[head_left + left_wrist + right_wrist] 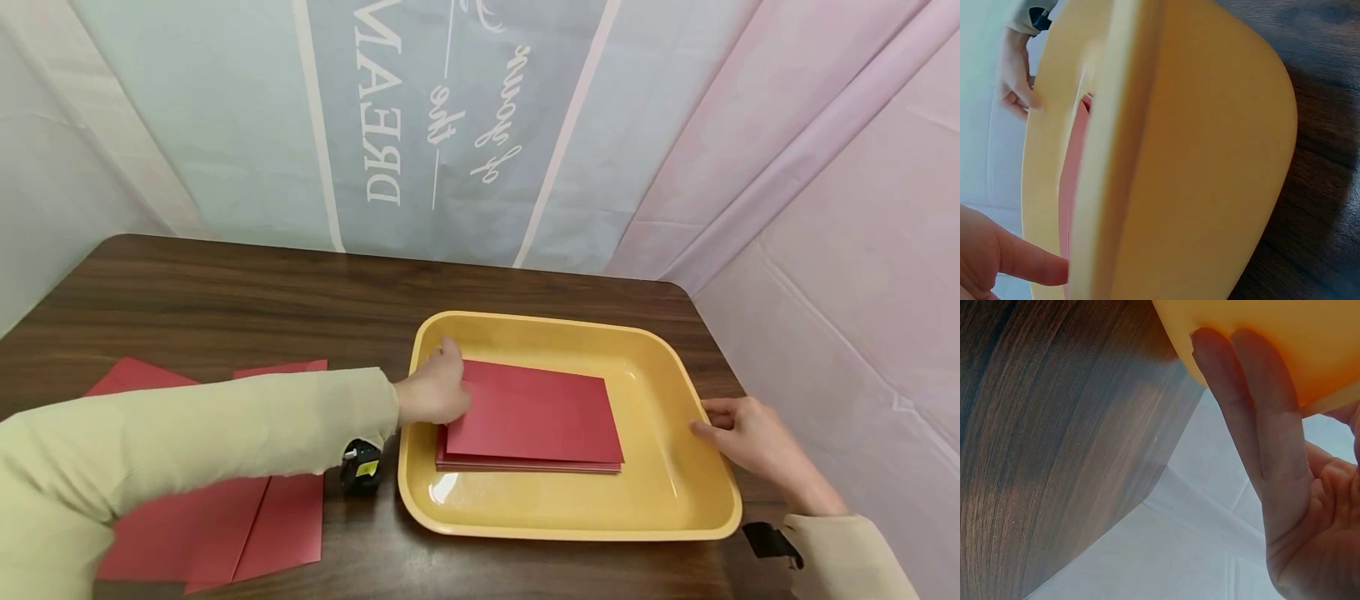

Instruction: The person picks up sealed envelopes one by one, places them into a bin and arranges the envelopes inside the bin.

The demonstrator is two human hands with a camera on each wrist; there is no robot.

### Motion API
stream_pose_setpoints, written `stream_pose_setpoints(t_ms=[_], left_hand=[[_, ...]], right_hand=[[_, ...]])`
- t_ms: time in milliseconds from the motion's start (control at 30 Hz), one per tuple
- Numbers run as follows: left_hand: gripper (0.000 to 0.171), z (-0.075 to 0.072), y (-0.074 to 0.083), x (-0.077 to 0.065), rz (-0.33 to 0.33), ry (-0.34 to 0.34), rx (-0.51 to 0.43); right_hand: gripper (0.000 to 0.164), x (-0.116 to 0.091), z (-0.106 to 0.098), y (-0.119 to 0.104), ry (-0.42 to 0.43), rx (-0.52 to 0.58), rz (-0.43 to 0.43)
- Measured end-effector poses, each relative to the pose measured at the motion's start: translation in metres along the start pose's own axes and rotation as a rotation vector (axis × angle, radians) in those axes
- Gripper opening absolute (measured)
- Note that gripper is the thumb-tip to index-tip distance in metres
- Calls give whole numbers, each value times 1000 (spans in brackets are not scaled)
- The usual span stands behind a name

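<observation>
A yellow tray point(562, 533) lies on the dark wood table with a stack of red card sheets point(536, 417) in its left half. The top sheet sits slightly askew over the others. My left hand point(435, 387) reaches over the tray's left rim to the stack's left edge, fingertips at the top sheet. Its thumb stands out straight, close to the rim in the left wrist view; the other fingers are mostly hidden. At the right end, my right hand point(750, 437) grips the tray wall, thumb inside and fingers point(1266, 381) against the outside.
More red sheets point(202, 525) lie on the table at the left, partly under my left forearm. A black wrist strap piece point(362, 467) shows below the left cuff. A printed curtain point(465, 125) hangs behind the table, and pale cloth point(862, 275) borders the right side.
</observation>
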State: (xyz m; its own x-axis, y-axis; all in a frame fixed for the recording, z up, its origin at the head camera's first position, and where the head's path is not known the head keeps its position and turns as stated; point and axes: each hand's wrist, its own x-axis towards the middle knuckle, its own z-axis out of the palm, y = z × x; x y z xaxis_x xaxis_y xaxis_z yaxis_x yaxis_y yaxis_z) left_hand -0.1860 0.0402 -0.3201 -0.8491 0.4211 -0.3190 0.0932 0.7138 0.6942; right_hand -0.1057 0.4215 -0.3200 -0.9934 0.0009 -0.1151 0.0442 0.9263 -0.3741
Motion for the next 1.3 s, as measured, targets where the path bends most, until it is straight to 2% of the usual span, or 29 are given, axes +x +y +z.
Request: stream_pose_setpoints(t_ms=[233, 433, 567, 700, 900, 1167, 1300], left_hand=[[69, 1, 1, 1, -26, -24, 91], [64, 5, 4, 2, -29, -29, 196], [56, 8, 7, 1, -60, -30, 243], [51, 10, 9, 1, -83, -34, 263], [47, 11, 9, 2, -76, -38, 298], [52, 13, 8, 2, -77, -35, 339], [54, 11, 8, 0, -66, -32, 332]], right_hand=[[42, 1, 1, 1, 12, 5, -9], [42, -1, 2, 1, 9, 10, -4], [41, -1, 3, 1, 12, 0, -4], [41, 0, 3, 2, 16, -7, -4], [41, 0, 4, 2, 19, -16, 0], [41, -1, 5, 2, 15, -13, 4], [41, -2, 5, 2, 21, -12, 2]])
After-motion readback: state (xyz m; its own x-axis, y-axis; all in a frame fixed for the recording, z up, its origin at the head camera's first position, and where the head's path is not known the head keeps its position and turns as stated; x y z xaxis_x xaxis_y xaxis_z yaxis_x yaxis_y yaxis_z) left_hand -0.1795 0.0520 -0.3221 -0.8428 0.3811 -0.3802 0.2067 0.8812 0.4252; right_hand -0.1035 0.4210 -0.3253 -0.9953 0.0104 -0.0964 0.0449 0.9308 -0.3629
